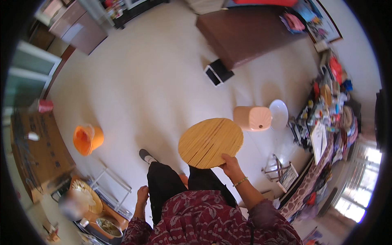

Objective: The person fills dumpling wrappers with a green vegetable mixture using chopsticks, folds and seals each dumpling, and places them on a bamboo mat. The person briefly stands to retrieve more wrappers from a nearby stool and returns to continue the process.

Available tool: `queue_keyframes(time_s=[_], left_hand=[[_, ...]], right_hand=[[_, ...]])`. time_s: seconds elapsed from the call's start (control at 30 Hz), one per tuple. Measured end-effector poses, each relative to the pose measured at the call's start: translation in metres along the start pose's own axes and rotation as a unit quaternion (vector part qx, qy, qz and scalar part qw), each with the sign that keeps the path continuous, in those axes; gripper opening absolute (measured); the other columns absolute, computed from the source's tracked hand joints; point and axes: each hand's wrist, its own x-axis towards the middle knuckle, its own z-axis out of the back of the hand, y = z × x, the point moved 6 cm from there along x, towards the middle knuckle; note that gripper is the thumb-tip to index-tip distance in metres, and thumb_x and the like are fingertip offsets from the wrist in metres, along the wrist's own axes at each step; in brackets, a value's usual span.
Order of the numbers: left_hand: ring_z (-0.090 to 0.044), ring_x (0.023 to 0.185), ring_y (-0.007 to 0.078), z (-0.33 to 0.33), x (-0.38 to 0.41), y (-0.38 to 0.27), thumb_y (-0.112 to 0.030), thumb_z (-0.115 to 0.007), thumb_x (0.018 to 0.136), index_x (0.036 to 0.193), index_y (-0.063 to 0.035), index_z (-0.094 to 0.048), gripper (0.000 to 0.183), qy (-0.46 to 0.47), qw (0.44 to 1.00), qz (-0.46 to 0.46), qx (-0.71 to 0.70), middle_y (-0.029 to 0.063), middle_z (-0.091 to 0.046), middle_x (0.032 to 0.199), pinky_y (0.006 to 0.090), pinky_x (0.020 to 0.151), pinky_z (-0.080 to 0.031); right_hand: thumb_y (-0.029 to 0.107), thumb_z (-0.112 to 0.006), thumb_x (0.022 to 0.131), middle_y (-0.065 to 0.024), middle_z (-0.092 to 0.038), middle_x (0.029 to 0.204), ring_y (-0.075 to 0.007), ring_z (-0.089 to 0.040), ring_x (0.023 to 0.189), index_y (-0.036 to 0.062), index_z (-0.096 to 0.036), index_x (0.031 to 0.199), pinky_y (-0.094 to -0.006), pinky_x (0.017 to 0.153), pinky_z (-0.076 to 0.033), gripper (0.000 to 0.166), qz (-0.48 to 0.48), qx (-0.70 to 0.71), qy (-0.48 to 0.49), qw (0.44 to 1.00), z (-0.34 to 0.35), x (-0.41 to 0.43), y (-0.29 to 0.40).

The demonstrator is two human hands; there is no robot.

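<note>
My right hand [231, 167] grips the near right edge of a round, yellow-brown slatted mat [211, 142], with the thumb on top of it. The mat is held out in front of my body, over my black trousers. A beaded bracelet [240, 182] circles my right wrist. My left hand [142, 194] hangs low beside my left thigh with its fingers curled. Whether it holds anything is hidden. Nearest to it is a white metal frame [114, 186].
An orange bucket [97, 139] stands at the left. A peach plastic stool [248, 118] and a white basin [279, 114] are to the right, near a folding stool [283, 174]. Ahead are a black box [226, 72] and a brown bed-like platform [248, 33]. Clutter [327, 110] lines the right wall.
</note>
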Motion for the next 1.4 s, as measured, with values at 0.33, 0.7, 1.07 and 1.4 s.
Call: queue_keyframes(time_s=[0.33,0.7,1.07,1.4], left_hand=[[-0.055,0.064,0.0124,-0.008,0.001,-0.153,-0.019,-0.053,0.082,0.108,0.0019,-0.061,0.034,-0.048,0.98,-0.09,0.171,0.0083,-0.062,0.078,0.0251,0.056,-0.043],[-0.048,0.059,0.0175,-0.149,0.076,-0.304,-0.027,-0.048,0.084,0.074,-0.0006,-0.056,0.029,0.04,0.901,-0.189,0.388,0.0094,-0.053,0.062,0.0361,0.058,-0.042],[-0.058,0.105,0.0224,-0.436,-0.032,-0.448,-0.028,-0.049,0.095,0.12,-0.0007,-0.051,0.037,0.152,0.929,-0.209,0.263,0.0109,-0.057,0.118,0.0333,0.085,-0.048],[-0.063,0.089,0.0199,-0.47,-0.053,-0.251,-0.022,-0.054,0.091,0.113,0.0024,-0.055,0.033,0.018,0.962,-0.006,0.272,0.0103,-0.062,0.102,0.0284,0.07,-0.051]], right_hand=[[-0.001,-0.05,0.082,-0.0135,-0.055,0.117,-0.0302,-0.056,0.104,0.0011,-0.045,0.12,-0.0471,0.089,-0.05,0.039,0.105,0.274,-0.089,0.952,0.169,-0.016,0.048],[-0.004,-0.047,0.085,-0.0146,-0.051,0.121,-0.0326,-0.053,0.109,0.003,-0.041,0.125,-0.0492,0.095,-0.046,0.042,0.138,0.443,-0.242,0.852,0.29,-0.025,0.085],[0.0,-0.045,0.09,-0.0141,-0.049,0.128,-0.031,-0.05,0.115,0.0045,-0.041,0.127,-0.0503,0.096,-0.045,0.038,0.2,0.504,-0.257,0.8,0.451,0.123,0.16],[0.005,-0.039,0.095,-0.014,-0.051,0.124,-0.0304,-0.05,0.115,0.0043,-0.043,0.125,-0.0497,0.097,-0.045,0.03,0.198,0.475,-0.197,0.834,0.591,0.295,0.306]])
